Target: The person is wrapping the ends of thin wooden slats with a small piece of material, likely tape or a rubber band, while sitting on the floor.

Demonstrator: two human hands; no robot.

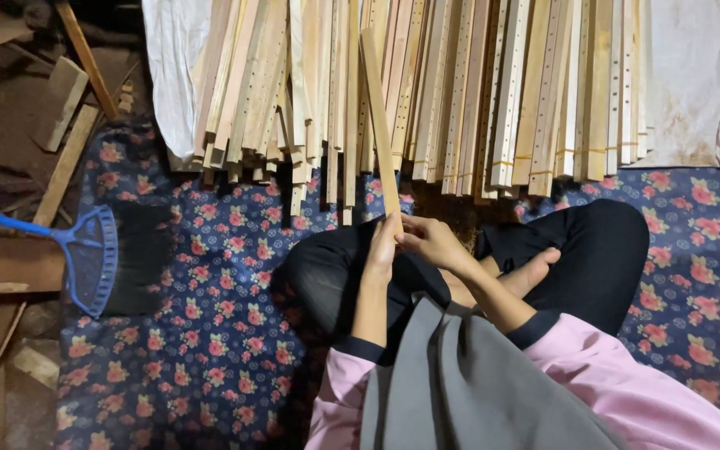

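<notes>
Hands on one wooden slat

Slat in both our hands is how we sit here, cross-legged on the flowered mat. Our left hand wraps the near end of the slat, fingers curled shut around it from the left side. Our right hand meets it just beside, fingertips pinched on the same end from the right, so the two hands touch around the wood. From that grip the slat runs away from us, tilted a little to the left, and its far end lies over the stack of slats spread across a white cloth. Slats toward the right of the stack show rows of small holes and thin yellowish bands. Off to our left, a blue broom with black bristles rests on the edge of the mat, with loose boards on the dark floor beyond it.
</notes>
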